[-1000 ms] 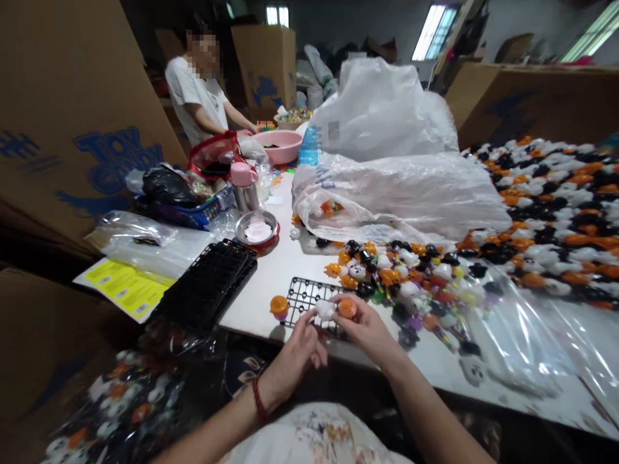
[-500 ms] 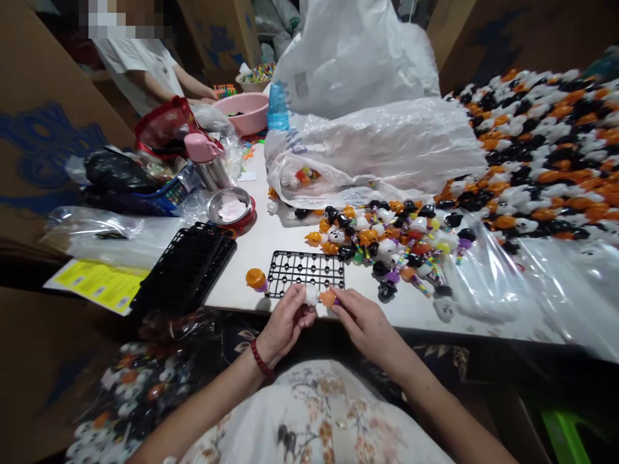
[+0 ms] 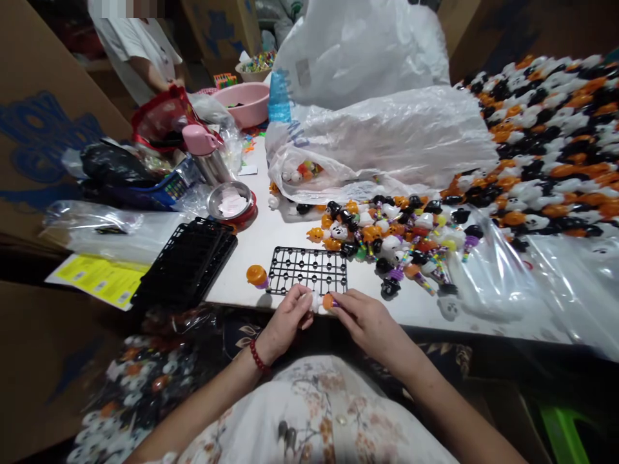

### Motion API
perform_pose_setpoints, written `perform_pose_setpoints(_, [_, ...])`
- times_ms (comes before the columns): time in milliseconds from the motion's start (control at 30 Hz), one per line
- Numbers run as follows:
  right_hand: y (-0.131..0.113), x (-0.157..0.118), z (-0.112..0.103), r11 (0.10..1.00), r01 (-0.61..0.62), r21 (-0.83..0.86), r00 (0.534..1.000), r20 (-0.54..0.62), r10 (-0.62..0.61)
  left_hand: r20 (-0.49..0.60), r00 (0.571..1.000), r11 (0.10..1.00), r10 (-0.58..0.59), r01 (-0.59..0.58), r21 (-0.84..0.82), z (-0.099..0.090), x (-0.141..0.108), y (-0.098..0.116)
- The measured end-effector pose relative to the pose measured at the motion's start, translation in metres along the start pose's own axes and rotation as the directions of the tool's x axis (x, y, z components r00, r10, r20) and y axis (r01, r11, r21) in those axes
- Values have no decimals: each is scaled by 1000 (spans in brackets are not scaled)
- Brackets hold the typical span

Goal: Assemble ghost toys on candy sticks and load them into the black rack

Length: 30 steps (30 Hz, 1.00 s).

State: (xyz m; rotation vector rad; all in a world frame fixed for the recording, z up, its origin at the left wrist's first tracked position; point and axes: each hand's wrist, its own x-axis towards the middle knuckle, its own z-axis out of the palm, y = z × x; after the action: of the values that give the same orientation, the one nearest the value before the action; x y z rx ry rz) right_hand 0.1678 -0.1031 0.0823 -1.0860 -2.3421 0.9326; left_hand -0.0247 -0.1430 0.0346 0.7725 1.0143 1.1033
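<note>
Close to the table's front edge, my left hand (image 3: pixel 291 316) pinches a small white plastic piece (image 3: pixel 316 301). My right hand (image 3: pixel 360 314) grips an orange-headed toy (image 3: pixel 329 301) whose purple lower part is mostly behind the fingers. The white piece and the orange head sit side by side, almost touching. Just beyond my hands lies a black plastic grid (image 3: pixel 309 270). At its left end rests another toy with an orange head (image 3: pixel 256 276) and a purple neck. A heap of orange, white and black figure toys (image 3: pixel 387 235) spreads to the right behind the grid.
Black grids (image 3: pixel 186 261) are stacked at left, beside a metal bowl (image 3: pixel 230 201) and a pink-lidded flask (image 3: pixel 206 154). A large white plastic bag (image 3: pixel 387 138) stands behind the heap. More figure heads (image 3: pixel 556 148) pile up at right. A co-worker (image 3: pixel 140 58) stands at the far left.
The orange-headed toy in my right hand has turned, showing a rounder side. My left fingers now cover more of the white piece. The co-worker's hands have moved toward the red bag.
</note>
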Motion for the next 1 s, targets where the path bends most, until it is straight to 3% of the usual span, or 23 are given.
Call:
perform_pose_setpoints(233, [-5, 0, 12, 993, -41, 109, 996, 87, 31, 84, 992, 993, -95, 89, 71, 7, -10, 1])
perform_pose_setpoints(400, [-5, 5, 21, 991, -17, 136, 997, 72, 7, 20, 997, 993, -77, 75, 94, 10, -16, 6])
perform_pose_setpoints(500, [-3, 13, 17, 998, 65, -8, 998, -6, -65, -97, 994, 988, 59, -44, 149, 6, -18, 16])
perform_pose_setpoints(600, [0, 21, 13, 985, 104, -137, 990, -84, -116, -181, 952, 936, 245, -184, 299, -1, -23, 26])
perform_pose_setpoints(733, [1, 32, 15, 991, 78, -110, 988, -126, -91, -164, 924, 841, 346, -228, 490, -12, -41, 37])
perform_pose_setpoints(800, [1, 38, 19, 984, 64, -169, 986, -139, -88, -124, 881, 714, 456, -280, 642, -20, -52, 43])
perform_pose_setpoints(833, [0, 42, 22, 976, 61, -210, 985, -143, -92, -99, 838, 621, 536, -312, 719, -25, -57, 46])
perform_pose_setpoints(933, [0, 54, 30, 943, 55, -327, 983, -148, -108, -48, 647, 338, 761, -333, 880, -41, -66, 58])
perform_pose_setpoints(1000, [0, 62, 34, 929, 57, -365, 983, -141, -115, -57, 559, 246, 827, -269, 931, -51, -64, 65])
